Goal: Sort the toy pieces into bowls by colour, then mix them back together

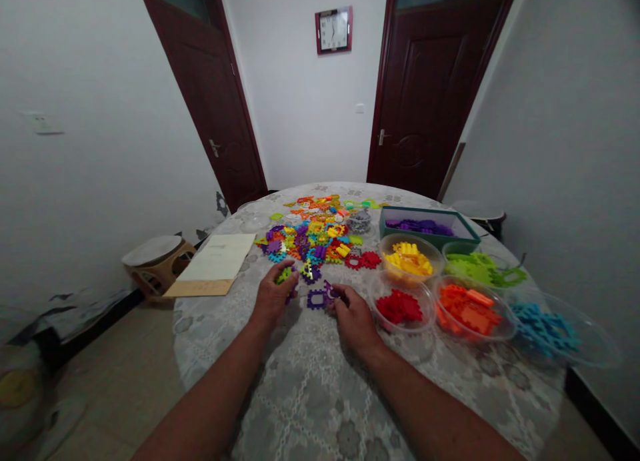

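Observation:
A heap of mixed colourful plastic interlocking pieces (313, 237) lies on a round table with a pale lace cloth (310, 394). My left hand (273, 294) rests at the near edge of the heap, fingers curled round a green piece (285, 274). My right hand (353, 317) is closed in a pinch on a purple piece (331, 291), which touches a purple square frame piece (316, 299) lying on the cloth between the hands.
Clear bowls at the right hold sorted pieces: red (399, 306), yellow (409, 257), orange (469, 307), green (477, 266), blue (545, 327). A green tray (425, 226) holds purple ones. A paper pad (216, 264) lies at the left edge. A stool (155, 261) stands on the floor.

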Action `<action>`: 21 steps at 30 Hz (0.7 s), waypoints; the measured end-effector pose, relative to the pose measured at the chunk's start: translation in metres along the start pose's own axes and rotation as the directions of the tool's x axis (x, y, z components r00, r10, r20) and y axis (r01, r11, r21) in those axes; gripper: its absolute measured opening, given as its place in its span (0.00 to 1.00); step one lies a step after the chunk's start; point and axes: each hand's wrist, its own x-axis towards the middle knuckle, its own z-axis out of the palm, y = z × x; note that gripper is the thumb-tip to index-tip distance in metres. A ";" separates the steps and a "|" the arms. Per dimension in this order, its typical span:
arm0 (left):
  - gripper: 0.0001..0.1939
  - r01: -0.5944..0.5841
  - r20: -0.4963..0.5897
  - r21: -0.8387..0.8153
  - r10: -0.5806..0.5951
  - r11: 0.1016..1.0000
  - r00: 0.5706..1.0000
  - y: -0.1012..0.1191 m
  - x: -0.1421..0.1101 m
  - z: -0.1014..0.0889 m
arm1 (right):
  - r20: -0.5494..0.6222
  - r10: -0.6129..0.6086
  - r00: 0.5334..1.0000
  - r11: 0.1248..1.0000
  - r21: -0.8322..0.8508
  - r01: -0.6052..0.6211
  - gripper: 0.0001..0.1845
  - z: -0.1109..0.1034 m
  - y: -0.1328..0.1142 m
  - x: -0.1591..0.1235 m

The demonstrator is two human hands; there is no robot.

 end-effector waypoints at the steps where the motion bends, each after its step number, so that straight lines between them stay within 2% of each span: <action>1: 0.29 0.078 0.016 -0.186 -0.076 0.979 0.997 0.004 0.002 0.005 | -0.002 0.014 1.000 0.999 0.029 -0.014 0.24 0.000 0.001 0.001; 2: 0.29 0.143 0.052 -0.366 -0.133 0.920 0.990 0.007 0.004 0.010 | -0.003 0.017 1.000 0.998 0.053 -0.016 0.24 0.001 0.001 0.001; 4: 0.24 0.254 0.172 -0.635 -0.187 0.729 0.967 0.013 0.007 0.020 | -0.009 -0.021 1.000 0.997 0.072 0.022 0.24 0.002 -0.001 0.000; 7: 0.19 0.370 0.330 -0.812 -0.168 0.452 0.929 0.016 0.007 0.031 | -0.019 -0.140 0.990 0.990 -0.030 0.139 0.22 0.001 -0.007 -0.004; 9: 0.18 0.401 0.375 -0.848 -0.143 0.346 0.916 0.015 0.007 0.033 | -0.007 -0.232 0.973 0.959 -0.168 0.227 0.20 0.000 -0.014 -0.008; 12: 0.18 0.431 0.413 -0.853 -0.126 0.295 0.902 0.011 0.007 0.029 | 0.041 -0.329 0.943 0.871 -0.372 0.320 0.19 -0.003 -0.029 -0.012; 16: 0.18 0.451 0.439 -0.830 -0.114 0.328 0.891 0.005 0.009 0.025 | 0.087 -0.338 0.937 0.807 -0.485 0.336 0.18 -0.018 -0.065 -0.018; 18: 0.18 0.456 0.447 -0.813 -0.113 0.361 0.887 0.002 0.010 0.027 | 0.123 -0.323 0.938 0.799 -0.496 0.340 0.17 -0.035 -0.087 -0.018; 21: 0.17 0.490 0.482 -0.786 -0.122 0.378 0.868 0.000 0.009 0.033 | 0.162 -0.292 0.943 0.750 -0.572 0.331 0.16 -0.074 -0.114 -0.006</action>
